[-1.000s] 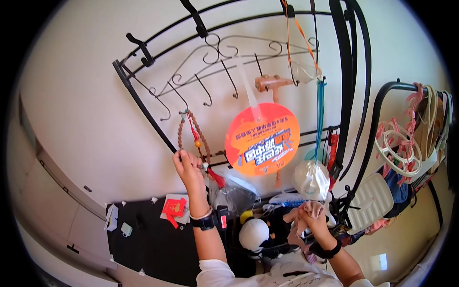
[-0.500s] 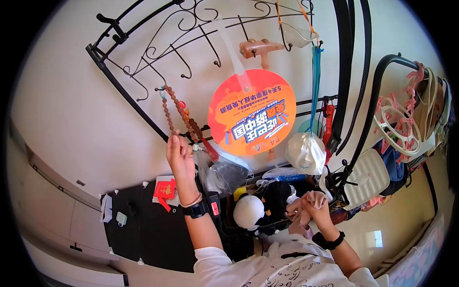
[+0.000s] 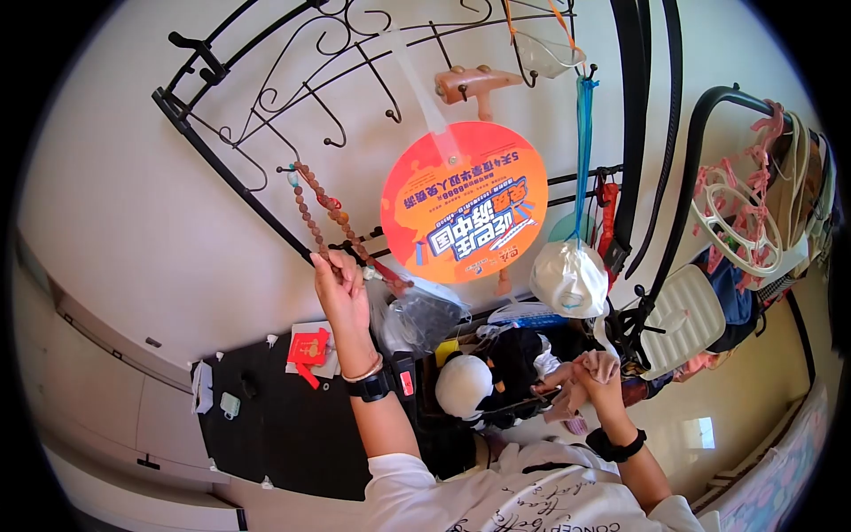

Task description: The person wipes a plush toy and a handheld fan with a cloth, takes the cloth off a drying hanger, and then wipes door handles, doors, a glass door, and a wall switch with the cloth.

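- The left hand (image 3: 344, 297), below and left of the round orange disc (image 3: 465, 202), pinches the bead string (image 3: 307, 211) near its lower end, fingertips pressed together on 1 of its 2 hanging sides.
- The right hand (image 3: 606, 395), below and right of the disc, has its fingers curled around a bunched pinkish cloth (image 3: 564, 404), part of which droops from the grip.
- Closest of all, well below the disc, is the white shirt (image 3: 541, 488); 1 black watch (image 3: 370, 387) circles the left wrist and 1 black band (image 3: 618, 446) the right.
- Below the disc, between the 2 forearms, sits a black-and-white plush toy (image 3: 464, 387).
- The bead string hangs left of the disc, its top looped over 1 hook of the wire rack (image 3: 329, 142); a red tassel (image 3: 390, 277) shows beside the left hand, near the disc's lower left edge.
- To the disc's lower right, a white mask (image 3: 572, 279) hangs by a blue cord (image 3: 585, 168).
- Farther off, a red card (image 3: 308, 346) lies below and left of the disc on a dark surface (image 3: 292, 426).
- Well right of the disc hangs a round white hanger (image 3: 740, 232) with pink clips.
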{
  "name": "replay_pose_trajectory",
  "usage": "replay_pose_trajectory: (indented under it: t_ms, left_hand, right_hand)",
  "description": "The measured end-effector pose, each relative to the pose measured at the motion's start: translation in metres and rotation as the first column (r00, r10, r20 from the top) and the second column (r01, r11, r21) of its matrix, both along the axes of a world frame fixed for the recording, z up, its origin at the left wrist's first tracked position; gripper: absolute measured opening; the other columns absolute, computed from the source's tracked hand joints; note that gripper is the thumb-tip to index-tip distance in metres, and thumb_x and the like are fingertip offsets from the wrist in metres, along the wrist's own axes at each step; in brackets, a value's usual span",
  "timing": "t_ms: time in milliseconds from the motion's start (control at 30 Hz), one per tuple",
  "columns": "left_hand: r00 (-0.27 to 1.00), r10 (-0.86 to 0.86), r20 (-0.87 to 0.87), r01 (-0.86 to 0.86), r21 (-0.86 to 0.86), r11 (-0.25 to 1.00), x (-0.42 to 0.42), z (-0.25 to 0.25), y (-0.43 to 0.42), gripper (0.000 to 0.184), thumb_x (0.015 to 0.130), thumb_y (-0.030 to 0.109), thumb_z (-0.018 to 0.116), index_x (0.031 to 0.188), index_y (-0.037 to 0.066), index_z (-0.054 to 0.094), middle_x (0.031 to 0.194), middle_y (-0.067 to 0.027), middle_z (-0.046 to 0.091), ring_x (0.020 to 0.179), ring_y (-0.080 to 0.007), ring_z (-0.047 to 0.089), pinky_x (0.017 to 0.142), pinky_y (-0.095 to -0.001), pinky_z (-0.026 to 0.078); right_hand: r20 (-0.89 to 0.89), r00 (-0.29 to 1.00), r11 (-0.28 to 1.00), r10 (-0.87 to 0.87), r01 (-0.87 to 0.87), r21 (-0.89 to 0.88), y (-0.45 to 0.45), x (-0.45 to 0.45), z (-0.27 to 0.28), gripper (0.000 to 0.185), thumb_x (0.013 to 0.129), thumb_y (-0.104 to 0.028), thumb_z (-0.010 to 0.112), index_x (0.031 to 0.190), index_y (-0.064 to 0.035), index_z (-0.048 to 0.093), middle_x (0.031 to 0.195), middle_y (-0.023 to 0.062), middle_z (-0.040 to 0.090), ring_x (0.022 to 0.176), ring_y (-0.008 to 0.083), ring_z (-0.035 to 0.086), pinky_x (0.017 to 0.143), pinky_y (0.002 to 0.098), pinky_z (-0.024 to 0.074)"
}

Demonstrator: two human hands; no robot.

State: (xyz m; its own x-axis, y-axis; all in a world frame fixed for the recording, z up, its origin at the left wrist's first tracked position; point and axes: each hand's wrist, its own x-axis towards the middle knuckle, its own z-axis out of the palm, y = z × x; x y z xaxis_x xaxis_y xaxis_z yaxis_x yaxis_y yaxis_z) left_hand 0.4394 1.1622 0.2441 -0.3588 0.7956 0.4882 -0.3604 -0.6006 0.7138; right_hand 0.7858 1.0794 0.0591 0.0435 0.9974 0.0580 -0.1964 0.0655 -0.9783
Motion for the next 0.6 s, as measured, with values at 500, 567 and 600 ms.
replay_pose_trajectory:
  t_ms: [500,567,600]
  left_hand:
    - [0.987,0.12,-0.11,-0.105,0.133,0.985,0.006,-0.021,-0.003,0.034,0.091,0.021,0.047,0.114,-0.004,0.045,0.092,-0.0065,0.052,0.09,-0.0147,0.048,0.092,-0.0333,0.035]
    - [0.965,0.104,-0.24,-0.078,0.117,0.99,0.011,-0.022,-0.008,0.038,0.09,0.016,0.048,0.119,-0.005,0.04,0.1,-0.0087,0.052,0.096,-0.0171,0.048,0.097,-0.0357,0.032]
    - [0.942,0.132,-0.309,-0.104,0.104,0.989,0.012,-0.024,-0.009,0.04,0.089,0.014,0.049,0.122,-0.006,0.038,0.104,-0.0101,0.052,0.1,-0.0185,0.048,0.099,-0.0361,0.03]
  right_hand:
    - [0.162,0.984,0.996,-0.07,0.079,-0.048,-0.024,0.012,-0.026,0.008,0.072,-0.001,0.063,0.077,-0.0002,0.056,0.077,0.0033,0.058,0.07,0.0106,0.054,0.063,0.0245,0.045]
    - [0.177,0.98,0.993,-0.092,0.104,-0.063,-0.03,0.017,-0.029,0.011,0.071,-0.002,0.065,0.077,-0.0009,0.056,0.077,0.0025,0.058,0.07,0.01,0.053,0.063,0.0245,0.0446]
    - [0.11,0.989,0.992,-0.096,0.103,-0.067,-0.034,0.017,-0.024,0.012,0.07,-0.002,0.066,0.077,-0.0014,0.056,0.077,0.0021,0.058,0.071,0.0097,0.053,0.063,0.0244,0.0443]
